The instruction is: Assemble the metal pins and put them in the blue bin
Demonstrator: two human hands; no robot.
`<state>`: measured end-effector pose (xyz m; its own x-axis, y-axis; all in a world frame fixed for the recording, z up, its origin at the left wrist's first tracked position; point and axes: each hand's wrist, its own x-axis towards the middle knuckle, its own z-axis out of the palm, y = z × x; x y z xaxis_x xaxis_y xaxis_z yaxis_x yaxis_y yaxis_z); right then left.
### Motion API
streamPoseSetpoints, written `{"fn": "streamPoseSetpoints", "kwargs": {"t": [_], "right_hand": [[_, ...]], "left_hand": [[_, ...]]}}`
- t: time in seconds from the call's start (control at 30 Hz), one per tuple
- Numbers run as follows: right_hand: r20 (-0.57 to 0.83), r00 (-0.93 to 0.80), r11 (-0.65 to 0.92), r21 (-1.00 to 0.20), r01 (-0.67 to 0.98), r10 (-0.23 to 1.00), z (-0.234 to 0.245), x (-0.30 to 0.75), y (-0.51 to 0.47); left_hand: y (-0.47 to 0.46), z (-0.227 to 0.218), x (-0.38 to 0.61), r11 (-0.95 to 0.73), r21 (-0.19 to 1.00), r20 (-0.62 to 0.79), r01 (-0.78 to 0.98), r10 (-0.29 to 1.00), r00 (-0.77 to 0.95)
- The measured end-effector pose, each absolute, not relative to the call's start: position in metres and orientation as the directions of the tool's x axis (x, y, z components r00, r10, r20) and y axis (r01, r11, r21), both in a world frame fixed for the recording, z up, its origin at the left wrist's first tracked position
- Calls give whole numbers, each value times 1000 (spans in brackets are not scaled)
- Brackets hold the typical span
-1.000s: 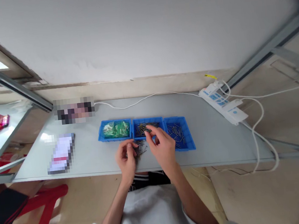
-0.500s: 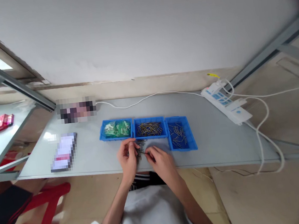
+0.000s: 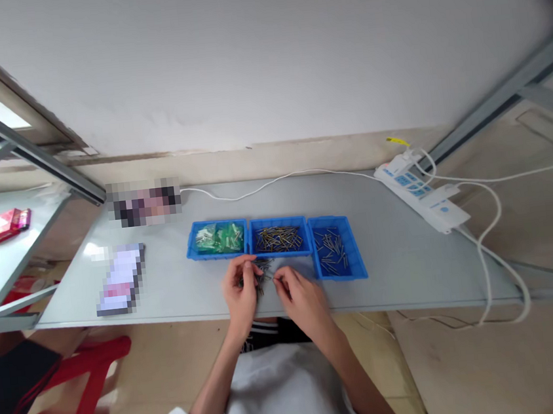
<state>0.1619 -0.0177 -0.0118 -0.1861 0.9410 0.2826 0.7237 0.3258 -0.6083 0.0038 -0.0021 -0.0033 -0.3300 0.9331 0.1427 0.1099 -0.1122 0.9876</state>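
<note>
My left hand [image 3: 238, 291] curls inward, my right hand [image 3: 299, 293] pinches narrow (whether either grips anything, I can't tell); slim, dark metal pins [image 3: 263, 265] lie jumbled between.

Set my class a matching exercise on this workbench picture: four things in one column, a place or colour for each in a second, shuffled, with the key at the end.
Column 1
1. Green packs
2. Power strip
3. Stool
4. Metal pile

Column 2
A. Red, at the left, lower than the table
B. On the table, between the left hand and the right hand
C. White, at the table's right side
D. In the leftmost of three blue bins

Right pairs: 1-D, 2-C, 3-A, 4-B
</note>
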Motion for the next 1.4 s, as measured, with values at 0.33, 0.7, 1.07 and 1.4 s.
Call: {"fn": "streamPoseSetpoints", "kwargs": {"t": [0.33, 0.7, 1.07, 1.4], "right_hand": [[385, -17, 336, -782, 525, 923, -8, 150, -10], [383, 41, 339, -857, 388, 923, -12, 150, -9], [335, 72, 287, -883, 371, 939, -11, 153, -13], [353, 60, 304, -870, 388, 934, -14, 153, -11]], "left_hand": [[0, 0, 6, -236, 921, 261, 309, 965, -41], [3, 3, 4, -323, 906, 353, 273, 934, -64], [4, -14, 5, -190, 969, 213, 158, 966, -144], [1, -13, 6, -291, 939, 309, 184, 948, -79]]}}
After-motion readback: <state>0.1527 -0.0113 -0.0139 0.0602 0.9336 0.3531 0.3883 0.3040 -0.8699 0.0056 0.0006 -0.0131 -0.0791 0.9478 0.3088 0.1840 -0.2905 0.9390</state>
